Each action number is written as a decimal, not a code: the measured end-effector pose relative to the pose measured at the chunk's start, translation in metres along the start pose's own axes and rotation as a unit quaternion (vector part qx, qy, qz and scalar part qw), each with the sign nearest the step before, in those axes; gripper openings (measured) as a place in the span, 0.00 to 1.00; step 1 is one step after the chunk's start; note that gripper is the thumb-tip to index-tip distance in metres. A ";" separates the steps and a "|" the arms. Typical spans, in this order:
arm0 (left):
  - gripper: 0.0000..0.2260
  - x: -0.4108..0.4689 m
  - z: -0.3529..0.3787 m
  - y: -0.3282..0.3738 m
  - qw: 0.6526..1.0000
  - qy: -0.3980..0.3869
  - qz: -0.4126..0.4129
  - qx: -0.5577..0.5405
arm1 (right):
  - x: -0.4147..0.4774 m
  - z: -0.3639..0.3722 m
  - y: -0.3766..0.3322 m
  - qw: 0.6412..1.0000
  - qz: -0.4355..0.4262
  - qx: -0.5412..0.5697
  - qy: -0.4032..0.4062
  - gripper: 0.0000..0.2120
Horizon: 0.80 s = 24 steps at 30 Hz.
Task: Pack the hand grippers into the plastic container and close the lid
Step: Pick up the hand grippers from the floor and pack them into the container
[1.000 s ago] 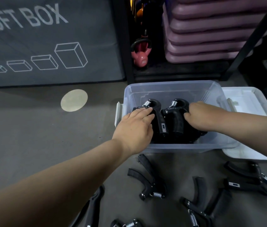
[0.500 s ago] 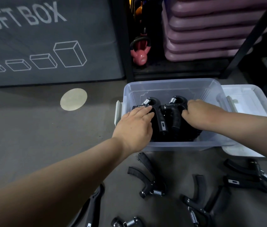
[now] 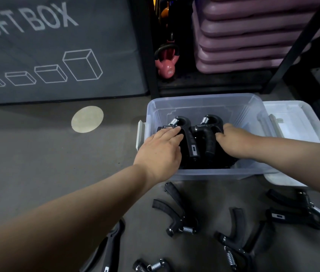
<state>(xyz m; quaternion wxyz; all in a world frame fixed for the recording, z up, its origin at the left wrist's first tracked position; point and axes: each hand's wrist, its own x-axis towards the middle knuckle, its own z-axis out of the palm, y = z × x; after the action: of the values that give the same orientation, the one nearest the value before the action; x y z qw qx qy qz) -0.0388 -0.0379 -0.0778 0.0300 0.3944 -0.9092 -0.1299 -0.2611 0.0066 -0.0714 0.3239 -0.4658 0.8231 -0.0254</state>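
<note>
A clear plastic container [image 3: 204,100] stands open on the floor. Two black hand grippers stand side by side inside it, springs up. My left hand [image 3: 161,152] lies with straight fingers on the left hand gripper [image 3: 189,138]. My right hand [image 3: 233,142] curls its fingers over the handle of the right hand gripper [image 3: 209,132]. The white lid [image 3: 296,114] lies flat on the floor, right of the container. Several more hand grippers lie loose in front, among them one in the middle [image 3: 178,214] and one to the right [image 3: 300,211].
A grey soft box mat [image 3: 57,46] leans at the back left. A black rack behind the container holds a pink kettlebell [image 3: 167,63] and stacked purple step platforms [image 3: 253,32]. A pale round spot [image 3: 87,119] marks the floor.
Both hands stay on the two hand grippers in the container. My right hand has edged slightly to the left. The loose grippers have not moved.
</note>
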 end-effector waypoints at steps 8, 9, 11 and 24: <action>0.22 0.000 0.000 0.000 1.000 0.003 0.001 -0.012 | -0.005 -0.001 -0.005 0.999 -0.012 0.032 0.021 0.31; 0.22 0.000 0.000 0.000 1.000 0.003 0.001 -0.014 | -0.005 0.000 -0.006 0.999 -0.002 0.027 0.023 0.32; 0.22 0.000 0.000 0.000 1.000 0.001 0.002 -0.018 | -0.004 0.005 -0.008 0.999 0.022 -0.011 0.039 0.33; 0.31 -0.035 0.002 -0.019 0.995 0.078 -0.017 -0.059 | -0.027 0.044 -0.078 0.970 -0.201 -0.131 0.035 0.31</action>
<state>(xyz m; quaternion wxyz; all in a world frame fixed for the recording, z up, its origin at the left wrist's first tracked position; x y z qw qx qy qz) -0.0015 -0.0250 -0.0828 0.1214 0.4160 -0.8882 -0.1526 -0.1679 -0.0048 -0.0656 0.2192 -0.6591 0.7194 0.0012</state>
